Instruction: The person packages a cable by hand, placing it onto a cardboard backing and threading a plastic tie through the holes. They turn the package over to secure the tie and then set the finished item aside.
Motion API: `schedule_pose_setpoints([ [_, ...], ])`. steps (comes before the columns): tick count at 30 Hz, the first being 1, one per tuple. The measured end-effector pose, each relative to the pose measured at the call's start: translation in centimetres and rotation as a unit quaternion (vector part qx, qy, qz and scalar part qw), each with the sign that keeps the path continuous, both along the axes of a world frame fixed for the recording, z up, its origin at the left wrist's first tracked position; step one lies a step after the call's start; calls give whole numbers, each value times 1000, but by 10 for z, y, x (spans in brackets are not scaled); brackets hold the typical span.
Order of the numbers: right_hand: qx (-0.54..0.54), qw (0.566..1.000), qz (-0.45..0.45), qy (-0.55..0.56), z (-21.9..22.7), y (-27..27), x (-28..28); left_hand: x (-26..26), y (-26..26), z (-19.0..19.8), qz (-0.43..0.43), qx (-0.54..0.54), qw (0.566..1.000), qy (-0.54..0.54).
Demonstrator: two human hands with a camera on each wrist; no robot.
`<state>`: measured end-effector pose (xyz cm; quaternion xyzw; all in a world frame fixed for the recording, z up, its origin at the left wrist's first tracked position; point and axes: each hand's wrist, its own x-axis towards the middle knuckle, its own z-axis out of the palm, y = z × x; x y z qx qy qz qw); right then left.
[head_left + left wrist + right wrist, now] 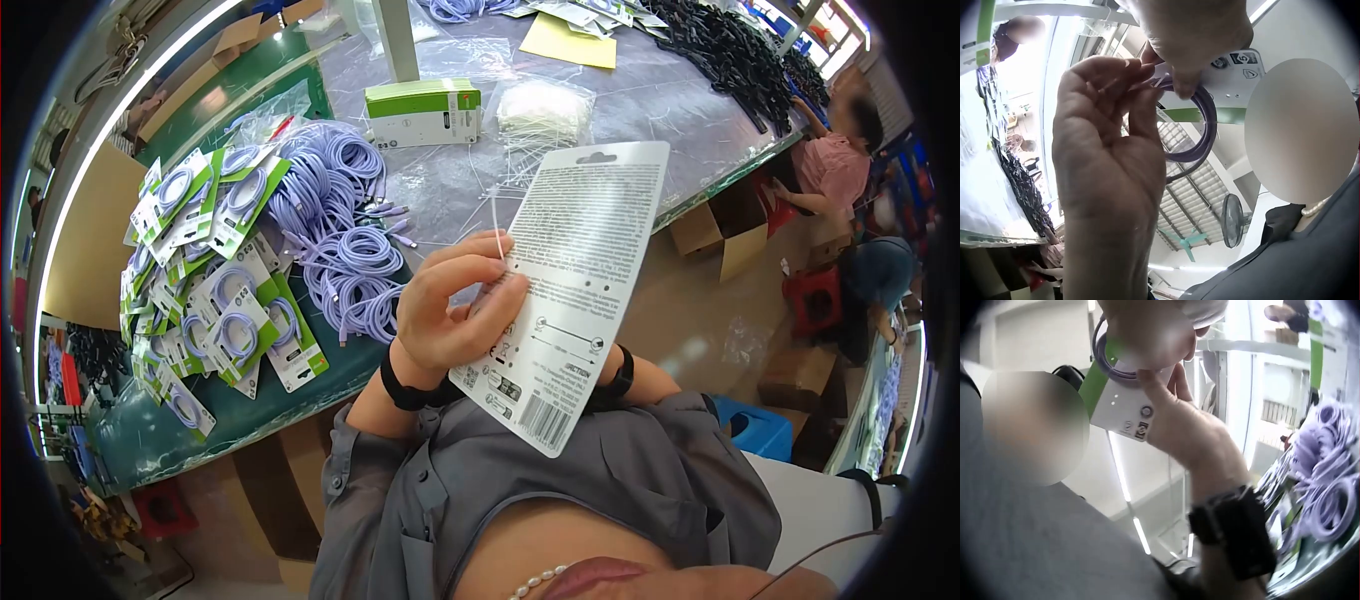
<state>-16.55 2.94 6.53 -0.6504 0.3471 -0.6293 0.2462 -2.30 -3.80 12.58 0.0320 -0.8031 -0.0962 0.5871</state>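
Observation:
In the head view, the left hand (455, 305) pinches the left edge of a printed white card (570, 270), its thumb on the text side. A thin white tie (497, 215) sticks up by its fingertips. Behind the card the right hand is hidden; its banded wrist shows at the right. The left wrist view has the left hand (1191, 34) at the top and the right hand (1110, 150), palm visible, pinching at the tie beside a purple cable coil (1207, 125). In the right wrist view, the right hand (1150, 334) is blurred above the left hand (1188, 434).
Carded cables (215, 290) are heaped at the left of the table, beside loose purple coils (340, 230). A row of green-white cards (425, 115) and a pile of white ties (545, 110) lie beyond. Black cables (710, 60) cover the far right; another person sits nearby.

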Motion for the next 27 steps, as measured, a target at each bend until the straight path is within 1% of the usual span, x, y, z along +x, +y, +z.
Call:
schedule_pose_setpoints([
  [1, 111, 987, 103, -52, -32, -9, -3, -1, 1, 0, -10, 8, 1000, 4],
  [2, 112, 987, 103, -51, -30, -7, 0, -1, 2, 0, -21, 15, 1000, 8],
  [3, 181, 947, 198, -178, -25, -1, 3, 0, 2, 0, -21, 15, 1000, 9],
  [4, 245, 876, 287, -301, -22, 2, 6, 0, 2, 1, -20, 13, 1000, 5],
  [5, 199, 940, 256, -109, -21, 0, -3, 1, 2, 0, -19, 11, 1000, -1],
  [9, 207, 935, 268, -109, -2, 9, 3, 4, 2, -3, -30, 20, 999, 5],
  [11, 127, 975, 182, 23, -2, 10, 4, 7, 1, 0, -25, 17, 999, -27],
  [12, 128, 975, 182, 23, -4, 10, 3, 7, 2, 1, -26, 18, 999, -28],
  [15, 147, 970, 190, -34, -11, 9, -5, 5, 5, 3, -21, 8, 999, -26],
  [17, 160, 965, 192, -74, -16, 14, -16, 4, 6, 3, 11, -23, 999, -28],
  [27, 202, 921, 215, -255, -38, 21, -24, 2, 10, 6, -6, -29, 998, -49],
])
